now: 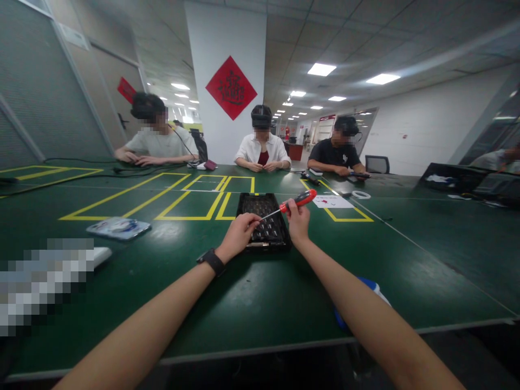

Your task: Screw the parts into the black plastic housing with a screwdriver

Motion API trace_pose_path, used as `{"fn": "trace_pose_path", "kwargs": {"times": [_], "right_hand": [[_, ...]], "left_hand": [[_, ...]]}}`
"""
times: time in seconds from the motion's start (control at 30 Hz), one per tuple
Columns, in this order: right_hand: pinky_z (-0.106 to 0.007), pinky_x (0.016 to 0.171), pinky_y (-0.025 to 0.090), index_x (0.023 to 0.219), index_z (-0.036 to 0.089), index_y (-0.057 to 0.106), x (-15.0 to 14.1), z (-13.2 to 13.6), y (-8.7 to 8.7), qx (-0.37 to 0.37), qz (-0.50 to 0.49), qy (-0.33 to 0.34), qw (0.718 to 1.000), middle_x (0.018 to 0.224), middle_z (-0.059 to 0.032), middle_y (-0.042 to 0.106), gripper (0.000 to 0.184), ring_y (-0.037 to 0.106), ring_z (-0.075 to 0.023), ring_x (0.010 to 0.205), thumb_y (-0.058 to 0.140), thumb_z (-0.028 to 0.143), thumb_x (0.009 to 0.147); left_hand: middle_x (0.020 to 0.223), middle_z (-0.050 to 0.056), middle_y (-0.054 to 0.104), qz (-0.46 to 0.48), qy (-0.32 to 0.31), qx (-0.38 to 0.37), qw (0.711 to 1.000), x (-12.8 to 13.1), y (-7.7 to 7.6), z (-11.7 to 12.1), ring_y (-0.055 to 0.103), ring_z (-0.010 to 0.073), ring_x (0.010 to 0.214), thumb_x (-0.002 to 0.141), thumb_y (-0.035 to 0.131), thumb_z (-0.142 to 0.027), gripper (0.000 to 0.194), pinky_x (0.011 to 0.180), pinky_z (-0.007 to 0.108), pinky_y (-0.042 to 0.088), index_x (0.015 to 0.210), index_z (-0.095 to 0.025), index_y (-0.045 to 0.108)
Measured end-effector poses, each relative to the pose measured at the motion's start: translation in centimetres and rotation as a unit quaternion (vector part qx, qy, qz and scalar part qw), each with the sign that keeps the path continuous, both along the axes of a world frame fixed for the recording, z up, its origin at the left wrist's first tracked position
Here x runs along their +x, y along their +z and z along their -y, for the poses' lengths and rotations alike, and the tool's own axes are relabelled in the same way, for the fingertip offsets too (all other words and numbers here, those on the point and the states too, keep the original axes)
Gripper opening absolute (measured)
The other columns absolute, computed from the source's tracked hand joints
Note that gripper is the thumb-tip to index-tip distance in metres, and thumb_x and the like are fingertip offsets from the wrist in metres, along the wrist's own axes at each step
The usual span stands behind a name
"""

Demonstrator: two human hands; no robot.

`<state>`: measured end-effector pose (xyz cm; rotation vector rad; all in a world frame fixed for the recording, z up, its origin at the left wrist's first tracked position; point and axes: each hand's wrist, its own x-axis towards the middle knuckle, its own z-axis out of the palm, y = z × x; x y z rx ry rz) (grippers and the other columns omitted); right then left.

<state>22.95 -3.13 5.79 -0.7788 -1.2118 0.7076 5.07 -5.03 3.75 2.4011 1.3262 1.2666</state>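
Note:
A red and black screwdriver [299, 201] is in my right hand [298, 221], whose fingers are closed round its handle. The thin metal shaft slants down to the left. Its tip meets the pinched fingertips of my left hand [240, 234], which wears a black wristband. Whether those fingers hold the tip itself or some tiny part, I cannot make out. Beneath both hands lies a black rectangular tray [266, 247] with rows of small shiny metal pieces inside. My left hand covers part of its left side.
A flat package [119, 228] lies on the green table [195, 314] to the left. A blue and white object [368, 283] is partly behind my right forearm. A white paper [333, 202] and a white ring of tape [361, 195] lie farther right. Three people sit across the table.

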Motion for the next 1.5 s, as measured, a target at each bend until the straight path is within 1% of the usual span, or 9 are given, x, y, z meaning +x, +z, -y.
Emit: {"fn": "trace_pose_path", "kwargs": {"times": [0.17, 0.27, 0.43, 0.6, 0.8, 0.93, 1.1, 1.23, 1.5], "right_hand": [[-0.024, 0.053, 0.044, 0.086, 0.011, 0.063, 1.4, -2.4, -0.8, -0.012, -0.037, -0.067, 0.997, 0.062, -0.0016, 0.062, 0.037, 0.054, -0.0106, 0.052, 0.062, 0.043, 0.069], [-0.028, 0.065, 0.049, 0.087, 0.011, 0.065, 1.5, -3.2, -1.9, -0.033, -0.001, -0.053, 0.998, 0.067, -0.0039, 0.066, 0.038, 0.061, -0.0138, 0.061, 0.067, 0.040, 0.064], [-0.029, 0.067, 0.050, 0.082, 0.013, 0.068, 1.5, -3.8, -3.2, -0.058, 0.042, -0.066, 0.995, 0.068, -0.0056, 0.069, 0.035, 0.065, -0.0168, 0.062, 0.065, 0.043, 0.066], [-0.029, 0.069, 0.049, 0.084, 0.014, 0.069, 1.7, -3.8, -3.3, -0.045, 0.042, -0.078, 0.995, 0.064, -0.0041, 0.068, 0.035, 0.065, -0.0176, 0.064, 0.064, 0.044, 0.067], [-0.027, 0.069, 0.048, 0.076, 0.013, 0.068, 1.8, -3.9, -3.2, -0.028, -0.013, -0.090, 0.995, 0.056, -0.0016, 0.065, 0.030, 0.063, -0.0145, 0.059, 0.063, 0.041, 0.068], [-0.022, 0.057, 0.046, 0.064, 0.013, 0.063, 1.9, -4.0, -3.0, -0.069, -0.110, -0.090, 0.987, 0.053, -0.0008, 0.063, 0.027, 0.057, -0.0104, 0.050, 0.063, 0.039, 0.068], [-0.019, 0.041, 0.039, 0.061, 0.014, 0.058, 1.9, -3.6, -2.5, -0.143, -0.248, -0.020, 0.958, 0.039, 0.0061, 0.049, 0.024, 0.043, -0.0062, 0.036, 0.064, 0.037, 0.066], [-0.018, 0.040, 0.039, 0.061, 0.013, 0.058, 1.5, -3.3, -2.4, -0.157, -0.256, 0.014, 0.954, 0.036, 0.0074, 0.044, 0.024, 0.040, -0.0051, 0.034, 0.064, 0.036, 0.066], [-0.019, 0.040, 0.042, 0.062, 0.014, 0.058, 1.1, -3.2, -2.5, -0.163, -0.255, 0.029, 0.953, 0.036, 0.0069, 0.044, 0.022, 0.040, -0.0060, 0.034, 0.060, 0.034, 0.069]], "left_hand": [[0.099, 0.009, 0.062, -0.015, 0.102, 0.024, 0.994, 0.1, -0.3, 0.7, 0.056, 0.0219, 0.093, 0.085, 0.046, -0.024, 0.034, 0.086, 0.038, 0.038, 0.118, -0.015, 0.047], [0.094, 0.008, 0.064, -0.050, 0.118, 0.026, 0.991, 0.4, -0.3, 1.2, 0.058, 0.0222, 0.091, 0.085, 0.042, -0.017, 0.031, 0.089, 0.040, 0.036, 0.116, -0.016, 0.047], [0.097, 0.008, 0.063, -0.119, 0.155, 0.028, 0.980, 0.7, 0.1, 1.8, 0.058, 0.0210, 0.093, 0.086, 0.038, -0.016, 0.029, 0.088, 0.036, 0.036, 0.114, -0.017, 0.047], [0.094, 0.010, 0.062, -0.198, 0.193, 0.053, 0.960, 0.9, 0.7, 2.4, 0.057, 0.0231, 0.092, 0.086, 0.039, -0.021, 0.021, 0.085, 0.036, 0.036, 0.102, -0.017, 0.052], [0.092, 0.009, 0.062, -0.198, 0.210, 0.055, 0.956, 0.9, 1.2, 2.9, 0.056, 0.0226, 0.092, 0.086, 0.040, -0.021, 0.017, 0.085, 0.036, 0.035, 0.094, -0.017, 0.054], [0.088, 0.006, 0.063, -0.169, 0.212, 0.024, 0.962, 0.7, 1.2, 2.8, 0.057, 0.0211, 0.087, 0.084, 0.044, -0.022, 0.012, 0.080, 0.034, 0.036, 0.091, -0.018, 0.054], [0.087, 0.004, 0.064, -0.153, 0.193, 0.005, 0.969, 0.7, 1.2, 2.7, 0.059, 0.0207, 0.086, 0.079, 0.055, -0.023, 0.021, 0.079, 0.033, 0.037, 0.100, -0.020, 0.051], [0.091, 0.003, 0.065, -0.146, 0.158, -0.003, 0.977, 0.9, 1.2, 2.6, 0.059, 0.0208, 0.090, 0.075, 0.063, -0.023, 0.030, 0.080, 0.032, 0.038, 0.103, -0.020, 0.051], [0.085, 0.002, 0.066, -0.119, 0.117, 0.008, 0.986, 0.7, 0.9, 2.2, 0.061, 0.0187, 0.082, 0.079, 0.057, -0.020, 0.019, 0.075, 0.030, 0.041, 0.099, -0.022, 0.056]]}}
